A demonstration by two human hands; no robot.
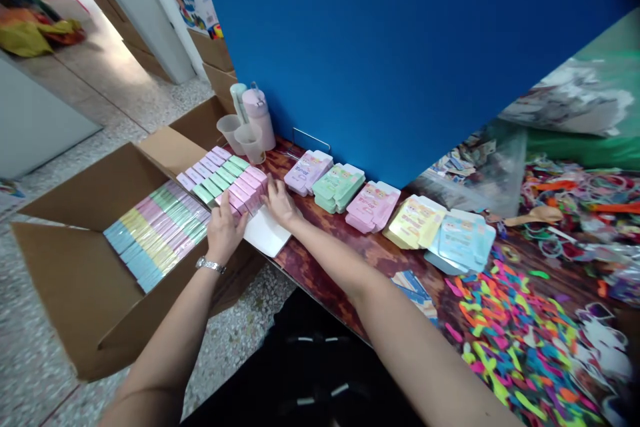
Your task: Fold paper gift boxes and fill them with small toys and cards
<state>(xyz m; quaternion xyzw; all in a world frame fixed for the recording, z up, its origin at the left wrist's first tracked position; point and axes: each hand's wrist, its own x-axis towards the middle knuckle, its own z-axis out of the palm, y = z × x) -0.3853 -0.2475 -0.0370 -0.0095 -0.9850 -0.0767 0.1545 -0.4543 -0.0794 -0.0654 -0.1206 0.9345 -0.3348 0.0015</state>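
Rows of small purple, green and pink boxes (223, 175) stand on a white sheet (267, 232) at the table's left end. My left hand (225, 227) touches the near side of the pink row, fingers bent around its end. At the row's right end, my right hand (281, 203) presses its fingertips against the pink boxes. Both hands close on the pink row from either side. To the right lie stacks of flat cartons: purple (308, 171), green (339, 185), pink (373, 205), yellow (415, 221) and blue (463, 240).
An open cardboard box (70, 280) holding wrapped colourful packs (157, 230) sits at the left. Plastic cups (250, 141) and a pink bottle (259, 117) stand behind the rows. Colourful balloons (520, 340) cover the table's right. A blue board (380, 47) rises behind.
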